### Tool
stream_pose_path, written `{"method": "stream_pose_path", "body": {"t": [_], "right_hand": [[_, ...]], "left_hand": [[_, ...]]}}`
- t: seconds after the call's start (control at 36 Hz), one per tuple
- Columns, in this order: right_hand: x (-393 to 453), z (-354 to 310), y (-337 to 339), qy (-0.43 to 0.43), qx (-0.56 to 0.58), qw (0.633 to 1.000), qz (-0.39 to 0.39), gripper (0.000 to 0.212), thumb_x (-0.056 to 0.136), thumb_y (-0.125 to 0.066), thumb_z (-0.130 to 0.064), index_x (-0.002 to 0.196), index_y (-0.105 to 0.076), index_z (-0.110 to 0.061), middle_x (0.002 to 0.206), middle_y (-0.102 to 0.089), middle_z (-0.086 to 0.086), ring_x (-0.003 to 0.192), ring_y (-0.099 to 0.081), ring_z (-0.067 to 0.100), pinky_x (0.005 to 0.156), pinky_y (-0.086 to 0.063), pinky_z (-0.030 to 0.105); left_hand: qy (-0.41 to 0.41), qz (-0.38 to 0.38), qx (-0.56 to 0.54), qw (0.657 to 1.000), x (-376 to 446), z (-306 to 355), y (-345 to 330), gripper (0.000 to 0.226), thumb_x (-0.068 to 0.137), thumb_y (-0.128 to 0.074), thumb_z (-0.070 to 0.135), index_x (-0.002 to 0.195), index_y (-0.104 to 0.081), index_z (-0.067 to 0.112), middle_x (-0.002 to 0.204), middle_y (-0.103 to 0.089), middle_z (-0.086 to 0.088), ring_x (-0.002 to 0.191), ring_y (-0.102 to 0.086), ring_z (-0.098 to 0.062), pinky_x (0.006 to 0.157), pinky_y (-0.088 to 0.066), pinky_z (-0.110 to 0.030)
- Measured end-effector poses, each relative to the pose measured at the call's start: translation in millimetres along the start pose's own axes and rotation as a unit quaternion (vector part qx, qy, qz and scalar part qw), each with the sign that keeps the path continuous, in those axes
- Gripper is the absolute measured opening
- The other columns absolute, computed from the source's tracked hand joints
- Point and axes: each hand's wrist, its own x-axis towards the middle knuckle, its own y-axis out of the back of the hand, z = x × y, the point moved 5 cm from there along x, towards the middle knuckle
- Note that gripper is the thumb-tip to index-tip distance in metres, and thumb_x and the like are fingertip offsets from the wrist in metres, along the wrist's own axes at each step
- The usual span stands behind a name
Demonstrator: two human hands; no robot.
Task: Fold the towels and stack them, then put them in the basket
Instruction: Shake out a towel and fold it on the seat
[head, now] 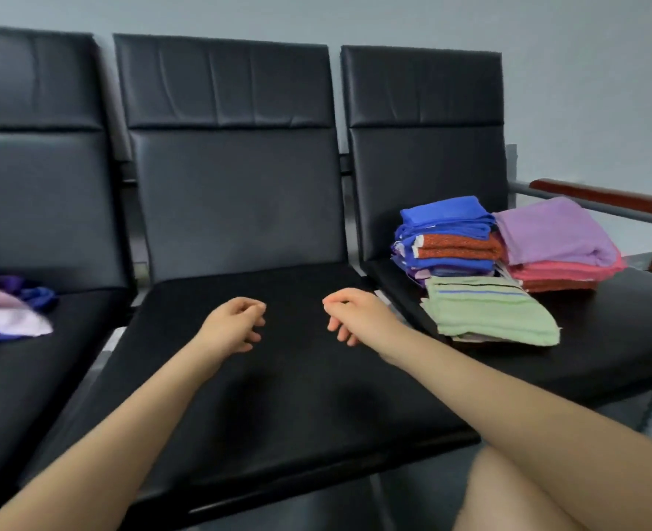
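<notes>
Both hands (236,323) (358,316) loose-curled over slick black seat (278,396); folded towels (492,312) rt.

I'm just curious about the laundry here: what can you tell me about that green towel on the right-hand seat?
The green towel is pale green, with thin blue and dark stripes near its far edge. It looks like soft terry cloth, folded into a flat, neat rectangle. It lies on the black seat of the right-hand chair, in front of two taller stacks of folded towels, its far edge close against them. A paler layer peeks out beneath it. Neither hand touches it.
</notes>
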Motion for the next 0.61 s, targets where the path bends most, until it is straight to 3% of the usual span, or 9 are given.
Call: {"method": "stream_pose_path", "body": {"t": [0.14,0.22,0.31,0.42,0.53,0.61], "right_hand": [[5,-27,-80,0.045,-0.072,0.994,-0.068,0.014,0.095,-0.050,-0.026,0.098,-0.062,-0.019,0.075,-0.065,-0.003,0.061,-0.057,0.008,0.057,-0.047,0.023],[10,-37,-129,0.092,-0.143,0.979,-0.113,0.011,0.093,-0.054,-0.028,0.093,-0.062,-0.021,0.079,-0.069,0.006,0.065,-0.059,0.011,0.071,-0.053,0.036],[20,-50,-185,0.114,-0.162,0.968,-0.153,0.010,0.091,-0.055,-0.030,0.090,-0.062,-0.022,0.080,-0.070,0.006,0.064,-0.059,0.012,0.069,-0.053,0.034],[37,-71,-250,0.129,-0.133,0.968,-0.168,0.010,0.092,-0.055,-0.026,0.088,-0.061,-0.020,0.071,-0.066,-0.002,0.056,-0.057,0.009,0.058,-0.046,0.025],[50,-93,-315,0.146,-0.110,0.964,-0.191,0.014,0.093,-0.054,-0.023,0.079,-0.059,-0.023,0.069,-0.065,-0.003,0.054,-0.056,0.009,0.066,-0.048,0.027],[58,-109,-356,0.151,-0.095,0.964,-0.197,0.014,0.092,-0.054,-0.024,0.089,-0.064,-0.016,0.070,-0.064,-0.004,0.056,-0.056,0.008,0.063,-0.046,0.026]], "left_hand": [[0.016,0.121,0.006,0.993,-4,-36,91,0.012,0.098,-0.048,0.023,0.102,-0.059,0.019,0.091,-0.061,0.000,0.067,-0.055,-0.011,0.063,-0.047,-0.026],[-0.008,0.192,0.054,0.980,-17,-48,148,0.016,0.094,-0.049,0.022,0.101,-0.063,0.018,0.089,-0.065,-0.001,0.072,-0.060,-0.018,0.076,-0.052,-0.035],[-0.004,0.264,0.132,0.956,-39,-67,211,0.017,0.092,-0.051,0.021,0.102,-0.064,0.018,0.091,-0.066,-0.002,0.086,-0.062,-0.023,0.085,-0.049,-0.035],[0.046,0.318,0.126,0.938,-62,-104,273,0.017,0.092,-0.048,0.022,0.100,-0.063,0.020,0.097,-0.068,-0.004,0.090,-0.062,-0.025,0.083,-0.049,-0.035],[0.094,0.377,0.127,0.913,-85,-144,325,0.024,0.092,-0.050,0.023,0.110,-0.064,0.016,0.099,-0.062,0.001,0.090,-0.055,-0.019,0.076,-0.038,-0.029],[0.116,0.406,0.140,0.896,-100,-172,354,0.025,0.092,-0.049,0.022,0.109,-0.064,0.012,0.095,-0.063,-0.003,0.088,-0.056,-0.024,0.074,-0.039,-0.031]]}}
